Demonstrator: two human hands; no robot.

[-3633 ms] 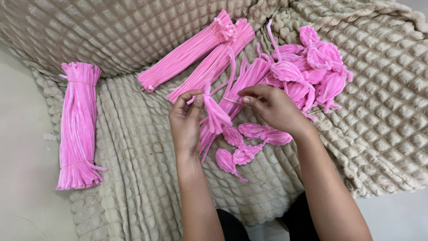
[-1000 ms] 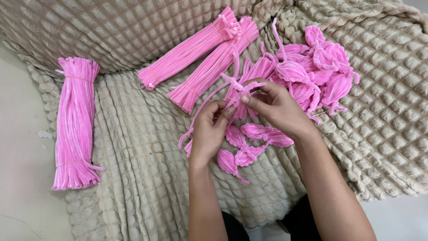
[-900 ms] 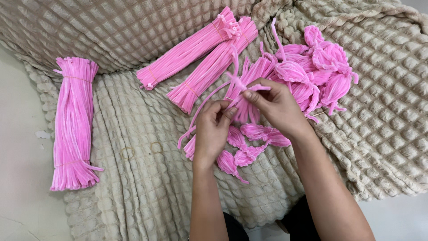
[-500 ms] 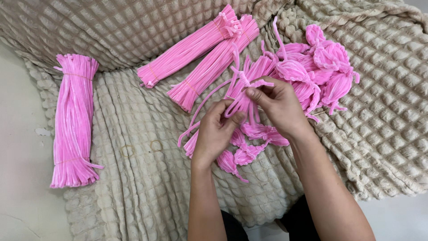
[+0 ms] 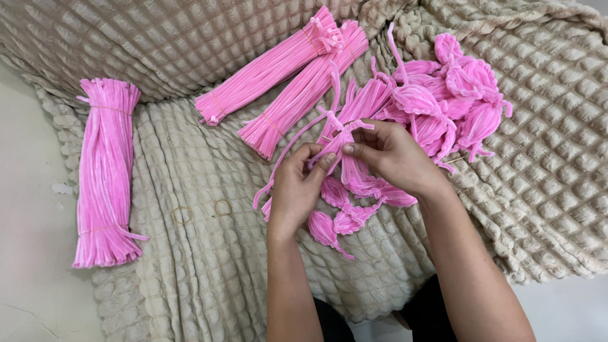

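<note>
Raised slightly since a moment ago, both hands pinch a pink chenille stem (image 5: 339, 136): left hand (image 5: 297, 190) steadies below, right hand (image 5: 392, 155) twists beside it, best kept tight.

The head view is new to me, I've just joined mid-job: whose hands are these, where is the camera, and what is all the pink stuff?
There is no machine here: a person works with two bare hands, and the camera sits on their head, looking down. The left hand and right hand together pinch a few pink fuzzy craft stems between their fingers, apparently twisting them. Everything lies on a beige quilted blanket. Two tied bundles of straight stems lie above the hands, a third bundle far left. A heap of finished petal-like loops sits at the upper right, and a few loose loops lie under the hands.
</note>
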